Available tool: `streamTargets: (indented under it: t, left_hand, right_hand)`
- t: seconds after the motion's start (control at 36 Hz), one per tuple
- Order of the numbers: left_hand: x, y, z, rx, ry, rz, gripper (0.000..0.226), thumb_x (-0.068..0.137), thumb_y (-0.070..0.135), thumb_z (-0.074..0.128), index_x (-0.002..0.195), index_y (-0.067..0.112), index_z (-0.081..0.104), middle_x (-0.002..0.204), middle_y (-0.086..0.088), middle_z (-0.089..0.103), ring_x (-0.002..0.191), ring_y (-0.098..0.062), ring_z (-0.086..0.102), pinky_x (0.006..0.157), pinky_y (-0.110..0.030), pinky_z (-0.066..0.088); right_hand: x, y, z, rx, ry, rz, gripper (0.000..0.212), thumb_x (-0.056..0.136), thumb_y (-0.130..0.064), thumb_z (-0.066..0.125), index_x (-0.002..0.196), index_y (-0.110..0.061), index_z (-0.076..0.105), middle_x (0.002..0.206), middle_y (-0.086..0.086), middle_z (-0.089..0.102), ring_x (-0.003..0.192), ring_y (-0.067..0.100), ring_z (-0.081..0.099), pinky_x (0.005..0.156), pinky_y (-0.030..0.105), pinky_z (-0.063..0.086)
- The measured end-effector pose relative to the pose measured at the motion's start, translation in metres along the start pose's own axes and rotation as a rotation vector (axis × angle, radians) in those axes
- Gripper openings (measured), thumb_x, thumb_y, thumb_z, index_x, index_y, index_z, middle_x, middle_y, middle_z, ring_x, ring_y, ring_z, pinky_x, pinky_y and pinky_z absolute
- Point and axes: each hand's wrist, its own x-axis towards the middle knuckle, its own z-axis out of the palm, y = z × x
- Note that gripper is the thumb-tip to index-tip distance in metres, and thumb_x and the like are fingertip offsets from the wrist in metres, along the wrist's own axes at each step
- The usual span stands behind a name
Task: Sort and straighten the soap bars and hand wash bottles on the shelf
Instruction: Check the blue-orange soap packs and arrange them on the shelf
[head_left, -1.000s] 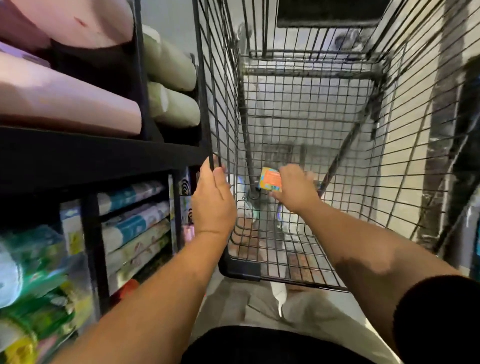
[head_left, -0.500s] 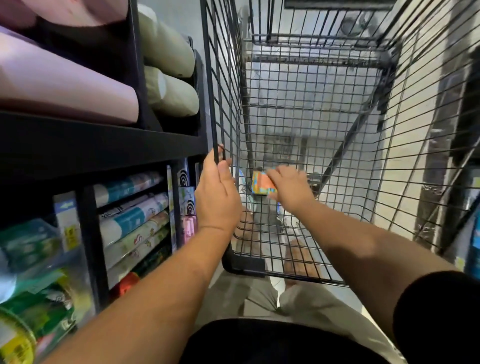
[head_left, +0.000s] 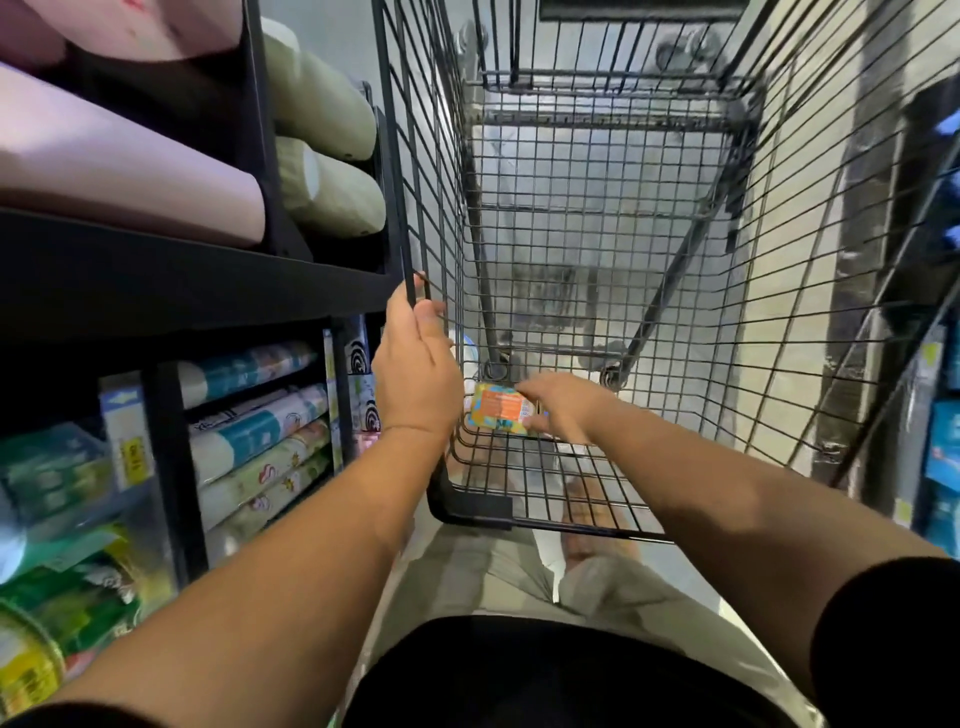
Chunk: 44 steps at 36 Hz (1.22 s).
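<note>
A small soap bar in an orange, yellow and blue wrapper lies low inside a black wire trolley. My right hand reaches into the trolley and grips the bar by its right end. My left hand grips the near left corner wire of the trolley, thumb on the inner side. No hand wash bottle is clearly visible.
A dark shelf unit stands at the left, with pink rolls and green rolls above and wrapped paper rolls below. Blue packs are at the far right. My legs and feet show under the trolley.
My right hand has lowered the soap bar toward the near bottom of the trolley, and its orange face has turned more upward. My left hand stays on the trolley's corner wire.
</note>
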Motion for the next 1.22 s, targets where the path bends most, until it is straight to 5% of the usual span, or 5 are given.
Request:
streamTargets:
  t: [0.36,0.58,0.72,0.94,1.22]
  left_hand:
    - [-0.004,0.016,-0.011,-0.007,-0.064,-0.058,0.026,0.095,0.056,0.022,0.101,0.040,0.042,0.095,0.000,0.065,0.082,-0.033,0.064,0.076,-0.054,0.053]
    - [-0.068,-0.001,-0.035,0.071,-0.303,-0.259,0.037,0.103,0.021,0.048,0.139,0.014,0.046,0.121,-0.004,0.057,0.109,-0.024,0.054,0.086,-0.032,0.038]
    - [-0.159,-0.035,-0.063,0.056,-0.474,-0.405,0.060,0.103,0.022,0.052,0.156,0.020,0.024,0.141,-0.008,0.052,0.114,-0.027,0.057,0.086,-0.029,0.042]
    - [-0.263,-0.123,-0.123,0.060,-0.479,-0.487,0.043,0.094,0.040,0.056,0.127,0.011,0.059,0.126,-0.010,0.064,0.114,-0.024,0.061,0.100,-0.036,0.046]
    - [-0.427,-0.142,-0.278,0.315,-0.039,-0.368,0.037,0.096,0.044,0.045,0.129,0.029,0.054,0.129,-0.001,0.059,0.117,-0.025,0.058,0.095,-0.036,0.048]
  right_hand:
    - [-0.117,0.029,-0.009,-0.091,-0.127,0.285,0.059,0.104,-0.051,0.040,0.147,-0.010,0.045,0.148,0.015,0.050,0.135,0.031,0.048,0.109,0.040,0.039]
    - [-0.170,0.010,-0.009,-0.064,0.013,0.246,0.054,0.103,-0.056,0.039,0.136,-0.016,0.054,0.137,0.013,0.060,0.122,0.031,0.056,0.102,0.042,0.046]
    - [-0.203,-0.030,-0.004,-0.043,0.149,0.107,0.042,0.102,-0.048,0.048,0.128,-0.019,0.063,0.128,0.004,0.066,0.114,0.025,0.061,0.094,0.037,0.049]
    - [-0.230,-0.129,-0.009,-0.289,0.289,-0.232,0.022,0.097,-0.038,0.058,0.108,-0.020,0.066,0.104,-0.001,0.061,0.109,0.023,0.058,0.076,0.029,0.034]
    - [-0.263,-0.300,0.028,-0.560,0.579,-0.742,0.029,0.086,-0.023,0.073,0.114,-0.015,0.073,0.111,0.005,0.071,0.107,0.034,0.062,0.093,0.042,0.048]
